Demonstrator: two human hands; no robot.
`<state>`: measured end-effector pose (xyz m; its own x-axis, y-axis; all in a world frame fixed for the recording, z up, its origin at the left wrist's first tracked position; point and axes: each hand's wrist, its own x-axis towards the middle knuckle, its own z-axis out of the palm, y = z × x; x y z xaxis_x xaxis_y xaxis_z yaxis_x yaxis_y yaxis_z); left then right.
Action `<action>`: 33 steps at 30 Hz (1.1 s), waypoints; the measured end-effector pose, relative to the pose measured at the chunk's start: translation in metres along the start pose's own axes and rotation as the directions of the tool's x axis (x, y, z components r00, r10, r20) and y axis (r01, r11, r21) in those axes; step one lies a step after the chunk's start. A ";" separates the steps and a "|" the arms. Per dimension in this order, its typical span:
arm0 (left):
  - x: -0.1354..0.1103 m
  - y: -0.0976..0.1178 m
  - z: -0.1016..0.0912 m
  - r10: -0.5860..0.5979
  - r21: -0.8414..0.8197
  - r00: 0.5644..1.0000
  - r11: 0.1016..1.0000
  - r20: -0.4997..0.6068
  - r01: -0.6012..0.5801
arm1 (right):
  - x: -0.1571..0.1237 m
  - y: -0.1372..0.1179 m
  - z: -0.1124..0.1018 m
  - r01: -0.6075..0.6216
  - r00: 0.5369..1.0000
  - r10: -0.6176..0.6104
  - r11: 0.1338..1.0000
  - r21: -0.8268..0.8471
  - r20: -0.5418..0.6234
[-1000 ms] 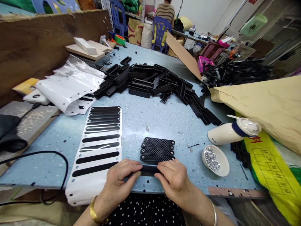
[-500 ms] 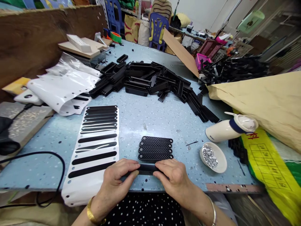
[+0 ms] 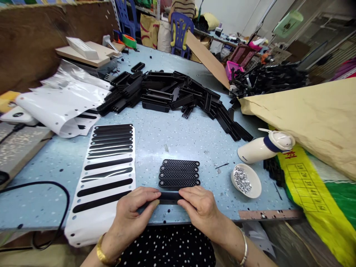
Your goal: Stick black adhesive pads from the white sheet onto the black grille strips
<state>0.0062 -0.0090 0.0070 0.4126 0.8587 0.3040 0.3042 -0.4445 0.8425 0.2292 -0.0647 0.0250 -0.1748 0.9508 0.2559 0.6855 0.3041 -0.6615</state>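
Between my two hands, near the table's front edge, is a flat black bar (image 3: 169, 197) with a smooth dark face. My left hand (image 3: 138, 207) pinches its left end between thumb and fingers. The right end is pinched the same way by my right hand (image 3: 200, 206); both ends are hidden by fingers. Just beyond lie several black textured bars (image 3: 179, 173) side by side, each with a small silver dot at its ends. Left of my hands lies a white backing sheet (image 3: 91, 226) bearing black rounded strips (image 3: 104, 187).
A white bowl (image 3: 257, 187) of small silver pieces and a cream bottle (image 3: 251, 150) stand at right. A long heap of black bars (image 3: 167, 92) curves across the back. Crumpled white sheets (image 3: 55, 102) and a black cable (image 3: 65, 193) are at left.
The whole view has shifted slightly, so the table's things appear a little further left. Both hands keep the same pinch on the black bar.
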 end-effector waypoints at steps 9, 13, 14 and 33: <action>-0.001 -0.002 0.000 0.003 0.031 1.000 1.000 -0.001 -0.003 | -0.006 -0.002 0.001 0.084 0.993 -0.088 0.994 -0.064 -0.076; 0.000 -0.002 -0.001 0.018 0.064 1.000 0.998 0.004 -0.018 | -0.021 -0.003 -0.016 0.084 0.964 -0.114 0.988 -0.130 -0.239; 0.000 -0.001 -0.001 0.017 0.078 1.000 0.997 0.002 -0.017 | -0.026 -0.002 -0.020 0.051 0.958 -0.089 0.988 -0.143 -0.274; 0.008 0.001 0.004 0.051 0.278 0.997 0.958 0.059 -0.066 | -0.031 0.021 -0.007 -0.279 0.922 0.345 0.906 0.319 -0.173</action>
<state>0.0129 -0.0037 0.0086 0.4774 0.8183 0.3202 0.5033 -0.5534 0.6637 0.2536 -0.0886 0.0080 0.1975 0.9717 0.1297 0.4446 0.0291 -0.8952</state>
